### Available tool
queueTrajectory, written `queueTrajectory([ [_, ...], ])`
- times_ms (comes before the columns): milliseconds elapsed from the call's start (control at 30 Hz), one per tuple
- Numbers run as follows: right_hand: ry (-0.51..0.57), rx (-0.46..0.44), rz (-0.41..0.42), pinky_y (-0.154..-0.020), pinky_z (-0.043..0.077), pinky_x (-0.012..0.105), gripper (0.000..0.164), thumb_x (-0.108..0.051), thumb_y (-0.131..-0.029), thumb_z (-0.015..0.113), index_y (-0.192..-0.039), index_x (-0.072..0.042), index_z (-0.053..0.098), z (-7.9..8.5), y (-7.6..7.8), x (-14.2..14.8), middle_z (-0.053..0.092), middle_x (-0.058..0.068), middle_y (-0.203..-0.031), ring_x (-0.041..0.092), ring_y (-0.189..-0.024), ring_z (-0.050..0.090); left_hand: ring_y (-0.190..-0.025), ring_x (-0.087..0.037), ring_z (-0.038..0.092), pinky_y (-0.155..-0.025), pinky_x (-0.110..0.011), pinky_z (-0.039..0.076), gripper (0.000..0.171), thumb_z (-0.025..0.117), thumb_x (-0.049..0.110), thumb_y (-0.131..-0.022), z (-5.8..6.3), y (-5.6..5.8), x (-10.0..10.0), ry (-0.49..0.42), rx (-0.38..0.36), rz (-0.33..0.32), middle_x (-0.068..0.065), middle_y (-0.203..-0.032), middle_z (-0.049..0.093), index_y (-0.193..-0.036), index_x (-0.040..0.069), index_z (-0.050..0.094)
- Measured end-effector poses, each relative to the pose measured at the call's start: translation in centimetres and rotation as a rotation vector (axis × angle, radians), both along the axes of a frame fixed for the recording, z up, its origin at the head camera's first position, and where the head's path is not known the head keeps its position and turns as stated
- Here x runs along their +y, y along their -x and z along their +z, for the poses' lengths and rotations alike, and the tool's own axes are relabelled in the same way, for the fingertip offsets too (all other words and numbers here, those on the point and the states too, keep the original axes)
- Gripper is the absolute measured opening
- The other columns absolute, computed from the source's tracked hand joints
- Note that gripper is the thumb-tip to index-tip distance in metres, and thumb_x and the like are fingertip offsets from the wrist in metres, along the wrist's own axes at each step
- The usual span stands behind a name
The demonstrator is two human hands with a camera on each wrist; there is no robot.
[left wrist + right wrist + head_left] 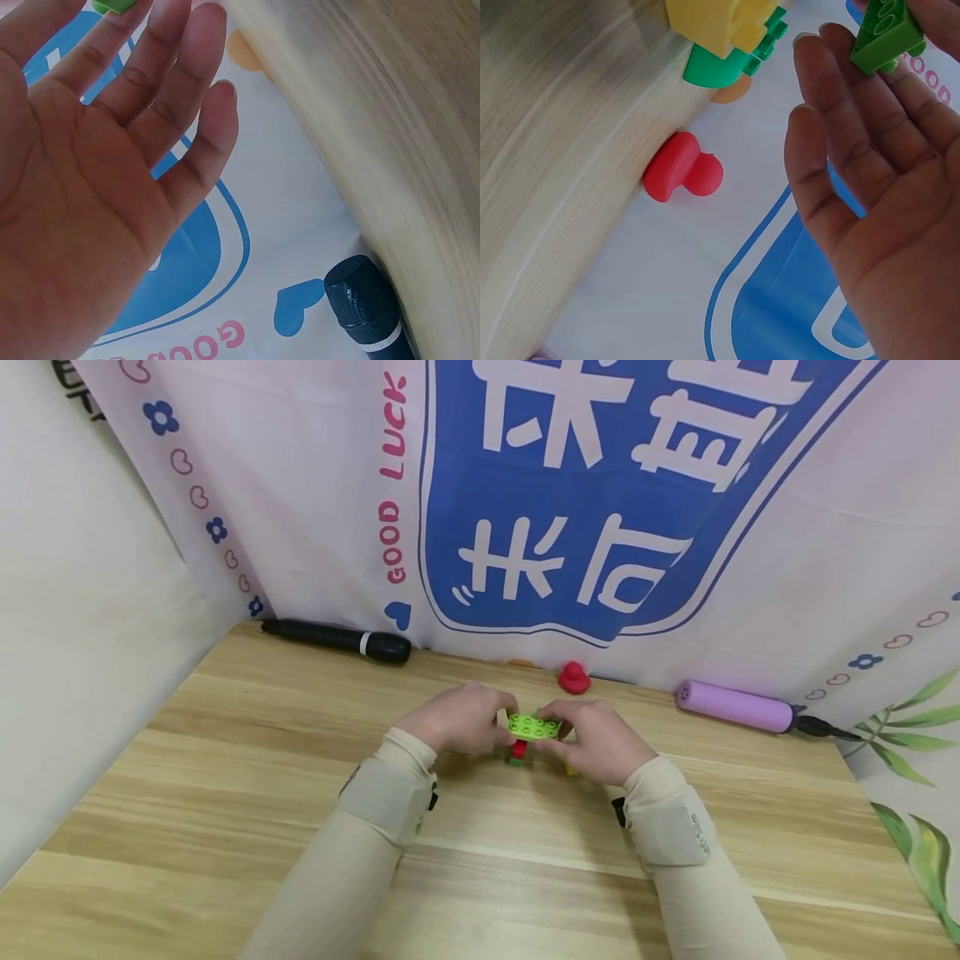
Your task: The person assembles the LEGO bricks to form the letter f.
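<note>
Being pinched at opposite ends by left hand [467, 718] and right hand [602, 742]: lime-green brick [533, 727]. Red block [519, 749] partly hidden by it; red duck [574, 679] seen beyond.

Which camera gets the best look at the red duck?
The right wrist view: the duck appears large and unobstructed there. The head view shows it much smaller; the left wrist view doesn't show it.

The right hand [907, 214] pinches a bright-green brick [887, 37] near a yellow block [714, 22].
</note>
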State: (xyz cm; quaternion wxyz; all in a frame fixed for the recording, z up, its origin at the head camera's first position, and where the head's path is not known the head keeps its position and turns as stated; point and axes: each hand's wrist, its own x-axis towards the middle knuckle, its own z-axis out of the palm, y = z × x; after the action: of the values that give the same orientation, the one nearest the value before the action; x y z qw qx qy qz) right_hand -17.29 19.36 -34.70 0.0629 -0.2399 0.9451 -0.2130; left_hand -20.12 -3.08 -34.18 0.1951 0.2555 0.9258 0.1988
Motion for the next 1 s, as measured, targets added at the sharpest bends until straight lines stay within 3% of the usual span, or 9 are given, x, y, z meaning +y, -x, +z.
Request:
queueTrajectory([
  [1000,-0.018,-0.016,0.041,-0.081,0.056,0.033,0.033,-0.027,-0.094,0.082,-0.121,-0.011,0.075,-0.41,-0.01,-0.32,0.076,-0.003,-0.102,0.011,-0.086,0.067,-0.08,-0.018,0.062,-0.074,-0.034,0.049,0.03,0.072,0.028,-0.102,0.15,-0.05,-0.18,0.028,-0.064,-0.016,0.001,-0.094,0.071,-0.13,0.018,0.07],
])
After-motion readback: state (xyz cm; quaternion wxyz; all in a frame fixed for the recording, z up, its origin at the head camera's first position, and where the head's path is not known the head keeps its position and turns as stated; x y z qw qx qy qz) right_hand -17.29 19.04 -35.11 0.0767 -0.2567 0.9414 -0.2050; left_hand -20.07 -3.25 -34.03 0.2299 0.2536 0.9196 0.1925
